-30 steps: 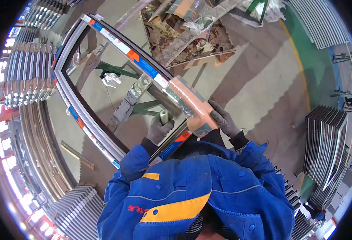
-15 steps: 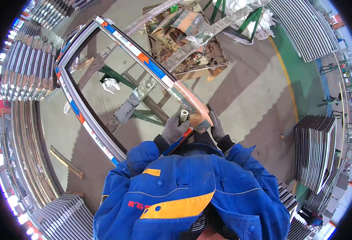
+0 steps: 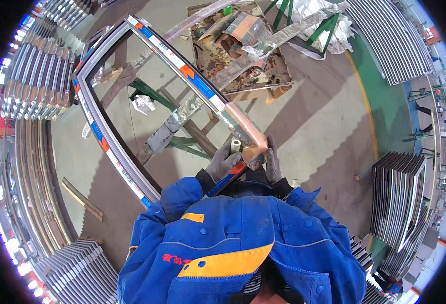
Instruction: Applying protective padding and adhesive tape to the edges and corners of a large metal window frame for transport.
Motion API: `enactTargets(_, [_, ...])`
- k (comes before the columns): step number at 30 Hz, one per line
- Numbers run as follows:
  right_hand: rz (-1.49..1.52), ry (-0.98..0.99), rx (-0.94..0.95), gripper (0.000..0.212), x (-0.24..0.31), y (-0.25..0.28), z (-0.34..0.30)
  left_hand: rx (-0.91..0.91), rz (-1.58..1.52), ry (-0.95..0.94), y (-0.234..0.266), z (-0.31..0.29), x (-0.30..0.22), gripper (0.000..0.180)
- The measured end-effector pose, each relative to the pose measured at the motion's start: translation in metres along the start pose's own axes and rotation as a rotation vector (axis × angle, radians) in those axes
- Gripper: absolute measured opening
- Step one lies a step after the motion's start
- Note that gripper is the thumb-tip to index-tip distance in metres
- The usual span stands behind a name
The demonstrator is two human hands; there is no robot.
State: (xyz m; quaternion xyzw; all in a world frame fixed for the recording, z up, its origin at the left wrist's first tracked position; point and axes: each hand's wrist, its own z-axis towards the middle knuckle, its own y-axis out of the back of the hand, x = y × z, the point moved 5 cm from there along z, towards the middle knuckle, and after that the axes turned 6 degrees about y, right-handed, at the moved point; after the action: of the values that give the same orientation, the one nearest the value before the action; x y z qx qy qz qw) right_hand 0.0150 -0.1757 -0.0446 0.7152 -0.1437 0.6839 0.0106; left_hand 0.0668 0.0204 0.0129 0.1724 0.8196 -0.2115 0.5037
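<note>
A large metal frame [image 3: 174, 63] lies in front of me, its profiles covered with blue, orange and white printed film. Its near right corner is wrapped in brown cardboard [image 3: 252, 133] with shiny clear film over it. In a grey glove, my left hand [image 3: 224, 163] is closed around a small whitish roll [image 3: 235, 145] at the inner side of this corner. My right hand [image 3: 272, 164], also gloved, grips the cardboard from its outer right side; some of its fingers are hidden. Below the hands, the frame's near edge runs up against my blue jacket.
Green stands [image 3: 187, 144] with padded bars are under the frame. Beyond it stands a rusty-looking tray [image 3: 283, 76] with cardboard scraps. Stacked frames stand at the left [image 3: 38, 83] and right [image 3: 395, 195]. A wooden strip [image 3: 82, 198] lies on the floor.
My right hand has shifted slightly toward me along the cardboard's outer side, and more of the glove shows. The left hand still holds the roll. The view has shifted a little.
</note>
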Motion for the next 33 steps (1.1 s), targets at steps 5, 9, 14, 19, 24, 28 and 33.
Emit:
enactTargets(5, [-0.214, 0.19, -0.003, 0.08, -0.007, 0.0, -0.008, 0.052, -0.118, -0.05, 0.002, 0.004, 0.009, 0.033])
enactTargets(9, [-0.209, 0.206, 0.008, 0.084, 0.007, -0.011, -0.008, 0.044, -0.164, -0.077, 0.001, 0.005, 0.012, 0.028])
enactTargets(14, [-0.044, 0.054, -0.029, 0.088, 0.008, -0.013, -0.014, -0.054, 0.139, -0.118, -0.01, -0.005, -0.023, 0.025])
enactTargets(19, [0.093, -0.145, -0.023, 0.089, 0.016, -0.015, -0.014, -0.32, 0.466, -0.176, -0.027, -0.018, -0.053, 0.04])
enactTargets(24, [-0.069, -0.24, 0.063, 0.081, 0.015, 0.027, -0.001, -0.481, 0.597, -0.459, -0.031, -0.015, -0.048, 0.05])
enactTargets(28, [-0.676, 0.203, 0.048, 0.055, 0.097, 0.018, 0.0, -0.477, 0.637, -0.367, -0.03, -0.015, -0.047, 0.051])
enactTargets(33, [-0.798, 0.28, 0.05, 0.04, 0.152, -0.033, 0.0, -0.432, 0.593, -0.322, -0.032, -0.026, -0.074, 0.045])
